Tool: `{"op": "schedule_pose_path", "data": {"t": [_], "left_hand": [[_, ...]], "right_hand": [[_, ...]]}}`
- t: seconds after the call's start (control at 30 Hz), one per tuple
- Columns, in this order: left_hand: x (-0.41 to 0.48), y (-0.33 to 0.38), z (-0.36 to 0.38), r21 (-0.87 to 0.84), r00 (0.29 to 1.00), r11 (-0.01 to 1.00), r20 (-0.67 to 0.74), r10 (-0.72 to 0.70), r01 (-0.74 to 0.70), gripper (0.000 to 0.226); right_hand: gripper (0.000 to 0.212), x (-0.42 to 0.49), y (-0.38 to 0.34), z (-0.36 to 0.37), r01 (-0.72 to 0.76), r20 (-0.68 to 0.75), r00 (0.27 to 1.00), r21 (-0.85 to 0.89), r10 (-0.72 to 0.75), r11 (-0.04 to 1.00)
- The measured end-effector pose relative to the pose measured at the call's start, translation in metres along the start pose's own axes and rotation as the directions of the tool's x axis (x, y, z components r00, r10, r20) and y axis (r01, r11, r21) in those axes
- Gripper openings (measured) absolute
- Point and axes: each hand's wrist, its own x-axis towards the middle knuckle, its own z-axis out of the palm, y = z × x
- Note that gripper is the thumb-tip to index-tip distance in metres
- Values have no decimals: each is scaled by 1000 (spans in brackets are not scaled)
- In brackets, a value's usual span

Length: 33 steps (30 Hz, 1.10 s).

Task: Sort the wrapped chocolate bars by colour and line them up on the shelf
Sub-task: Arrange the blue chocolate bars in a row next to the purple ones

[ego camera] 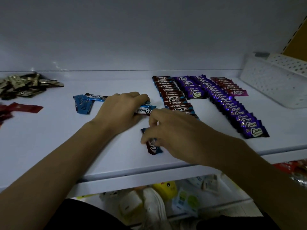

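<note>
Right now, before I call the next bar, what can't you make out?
All head view.
Brown-and-blue row: front end behind the right hand.
Lower bar: top covered, right hand pinching it.
Upper bar: partly covered by the gripping left hand.
Red wrappers: cut by left edge.
Lower-shelf goods: dim, blurred.
</note>
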Motion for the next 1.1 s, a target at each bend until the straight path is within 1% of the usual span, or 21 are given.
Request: {"op": "schedule_pose_path", "data": {"t": [0.07,0.1,0.13,0.2,0.3,0.33,0.4,0.57,0.73,0.77,0.83,0.9,0.93,1.0,1.03,1.07,1.1], "left_hand": [[0,-1,0,-12,1000,1000,-7,-12,12,29],[0,-1,0,-13,1000,1000,-7,-12,12,28],[0,-2,1,-16,1000,1000,-10,-10,10,28],[0,-2,2,-24,1000,1000,-19,-11,11,28],[0,1,1,-61,999,998,-39,-17,15,25],[1,4,1,-76,999,997,-50,-15,12,24],[3,8,1,-112,999,994,-52,-10,4,25],[3,13,2,-169,1000,986,-12,9,-10,28],[2,15,1,-234,998,972,-43,-39,28,48],[2,15,1,-250,998,967,-38,-58,47,46],[2,16,1,-297,994,950,-19,-107,96,35],[5,17,0,-412,982,894,10,-191,178,27],[7,19,-2,-516,967,825,31,-252,232,26],[14,25,-7,-724,933,621,86,-350,300,28],[16,28,-10,-781,927,544,111,-360,305,30],[17,30,-12,-810,928,502,130,-349,302,31],[18,33,-14,-826,935,481,145,-324,295,33]], "right_hand": [[17,0,3,-2,33,-100,994,-29,-35,999],[11,-2,5,-3,32,-141,990,-12,-33,999],[11,-5,8,-3,3,-173,985,28,2,1000],[10,-17,20,0,-101,-210,969,130,127,986],[2,-41,47,3,-232,-223,926,303,306,924],[3,-47,55,2,-258,-224,910,355,349,899],[6,-54,67,0,-293,-225,891,380,395,877],[5,-47,76,1,-290,-248,886,361,391,886],[5,-39,75,5,-264,-273,890,346,366,900],[6,-39,76,6,-263,-272,892,338,361,904],[5,-39,77,7,-271,-260,895,327,362,905],[14,-39,77,8,-286,-258,891,323,375,902],[17,-38,76,8,-283,-275,881,348,385,894],[14,-33,72,6,-244,-327,845,469,424,849],[10,-28,69,4,-213,-345,825,544,448,812],[10,-21,66,2,-184,-349,811,610,470,770],[12,-13,62,-1,-161,-341,805,663,486,731]]}}
